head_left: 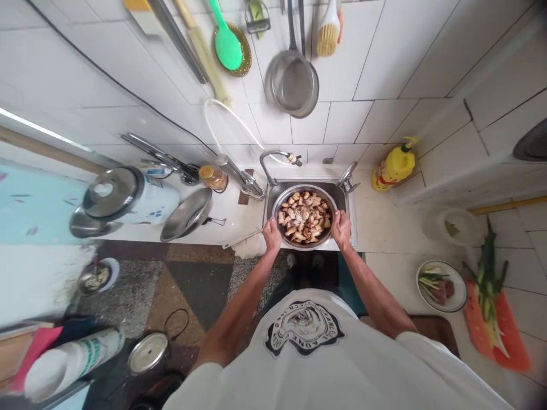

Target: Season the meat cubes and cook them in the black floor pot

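One bowl (305, 217) of meat is gripped at mid-frame by both hands' fingers, left hand (272, 235) and right hand (341, 228); a tap (277, 161) stands just above, one yellow bottle (394, 167) to the right.

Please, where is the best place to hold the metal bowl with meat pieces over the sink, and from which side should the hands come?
Probably at the rim, from two opposite sides. The metal bowl is round, wide and full of meat pieces, with no handle showing, so a balanced two-sided grip likely keeps it level. The left hand and right hand grip the rim this way, coming from the near edge of the sink.
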Motion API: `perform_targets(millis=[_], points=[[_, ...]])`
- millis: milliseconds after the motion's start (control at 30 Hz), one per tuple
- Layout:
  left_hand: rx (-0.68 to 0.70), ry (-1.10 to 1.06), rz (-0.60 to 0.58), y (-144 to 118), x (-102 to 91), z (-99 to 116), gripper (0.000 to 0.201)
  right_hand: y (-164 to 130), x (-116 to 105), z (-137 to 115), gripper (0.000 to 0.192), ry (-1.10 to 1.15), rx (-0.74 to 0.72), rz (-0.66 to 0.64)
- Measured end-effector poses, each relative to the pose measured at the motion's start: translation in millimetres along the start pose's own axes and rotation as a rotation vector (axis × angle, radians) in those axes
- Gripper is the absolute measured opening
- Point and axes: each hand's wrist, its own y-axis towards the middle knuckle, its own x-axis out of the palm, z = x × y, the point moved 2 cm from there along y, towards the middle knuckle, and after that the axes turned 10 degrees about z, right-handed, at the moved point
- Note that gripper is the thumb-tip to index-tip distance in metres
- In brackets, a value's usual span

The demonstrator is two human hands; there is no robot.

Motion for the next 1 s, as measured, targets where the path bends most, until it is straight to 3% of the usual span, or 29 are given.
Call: perform_targets(millis=[100, 200, 367, 533, 733, 900, 1000], points=[[0.048, 0.003, 0.110, 8.1, 8.8, -4.4, 0.053, 9.9, 2.8, 4.8, 0.058, -0.008, -0.021, 0.018], [0.067, -0.016, 0.077, 16.7, 15.1, -4.9, 0.054, 12.8, 8.1, 7.1, 0.057, -0.010, -0.005, 0.025], [-0.033, 0.010, 0.023, 32.1, 17.0, -1.1, 0.047, 10.6, 18.9, 7.4, 0.057, -0.049, 0.045, 0.048], [0.065, -0.003, 0.018, 40.4, 12.4, -4.3, 0.044, 6.0, 18.4, 3.5, 0.055, -0.020, 0.000, 0.088], [0.064, -0.008, -0.015, 45.7, 16.5, -11.1, 0.052, 4.9, 23.0, 8.8, 0.061, -0.043, 0.037, 0.069], [0.139, -0.098, 0.030, 46.7, 12.4, -8.9, 0.059, 2.2, 16.5, 5.5, 0.060, -0.023, 0.001, 0.106], [0.106, -0.130, 0.026, 48.7, 15.3, -12.8, 0.063, 3.6, 18.2, 6.6, 0.061, -0.005, -0.001, 0.095]])
